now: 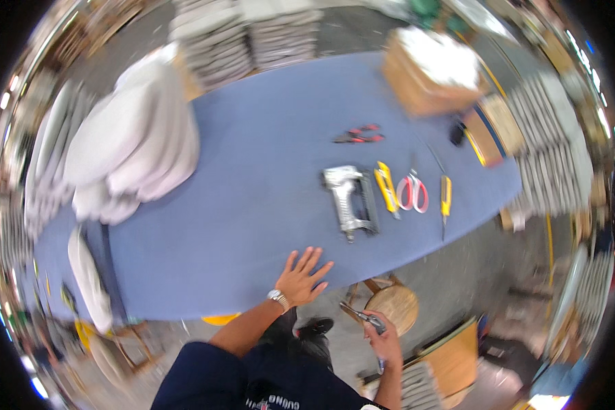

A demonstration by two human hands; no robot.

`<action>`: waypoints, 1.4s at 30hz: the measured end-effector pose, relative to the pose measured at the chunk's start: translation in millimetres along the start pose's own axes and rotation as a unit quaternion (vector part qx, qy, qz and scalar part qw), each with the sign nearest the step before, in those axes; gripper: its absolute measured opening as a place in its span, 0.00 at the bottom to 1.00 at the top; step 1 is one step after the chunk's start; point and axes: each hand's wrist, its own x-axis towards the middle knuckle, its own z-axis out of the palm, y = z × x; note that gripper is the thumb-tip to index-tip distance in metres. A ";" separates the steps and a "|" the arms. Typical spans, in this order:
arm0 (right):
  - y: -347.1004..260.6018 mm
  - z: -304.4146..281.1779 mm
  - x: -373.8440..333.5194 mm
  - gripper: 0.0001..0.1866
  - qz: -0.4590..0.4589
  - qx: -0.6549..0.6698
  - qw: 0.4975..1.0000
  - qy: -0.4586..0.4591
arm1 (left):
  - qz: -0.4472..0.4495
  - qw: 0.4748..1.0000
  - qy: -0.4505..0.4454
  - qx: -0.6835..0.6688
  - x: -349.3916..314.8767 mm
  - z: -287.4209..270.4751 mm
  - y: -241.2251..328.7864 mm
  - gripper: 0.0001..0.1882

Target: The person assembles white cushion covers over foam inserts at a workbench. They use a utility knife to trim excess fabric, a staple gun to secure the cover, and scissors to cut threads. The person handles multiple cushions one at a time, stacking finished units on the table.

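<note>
My left hand, with a watch on its wrist, lies flat at the near edge of the blue-covered table, its fingers spread. Off the table's edge, beside a round wooden stool, my right hand is closed around a grey hand tool with a slim metal end; blur hides its exact kind. Beyond my left hand lies a silver staple gun. To its right are a yellow utility knife, scissors with red-and-white handles and a yellow-handled screwdriver. Red-and-black pliers rest farther back.
Pale cushions are piled on the table's left. At the back right stands a cardboard box with white material in it, near a smaller brown box. Stacked grey pads line the right side; more stacks stand behind.
</note>
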 end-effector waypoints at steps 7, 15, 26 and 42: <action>-55.7 102.9 82.1 0.14 -0.196 -0.136 0.965 0.107 | -0.175 0.977 0.120 0.009 -16.4 -26.1 -93.9 0.25; -193.9 131.0 293.5 0.21 -0.366 -0.080 0.873 0.313 | -0.515 0.828 0.205 0.087 -154.4 -111.0 -249.8 0.29; -214.9 185.6 242.2 0.31 -0.269 -0.372 0.881 0.119 | -0.325 0.796 0.226 -0.459 -19.1 -126.1 -140.2 0.29; -94.8 152.4 152.4 0.26 -0.289 -0.105 0.930 -0.200 | -0.337 0.599 0.246 -0.683 46.1 -188.6 -72.8 0.24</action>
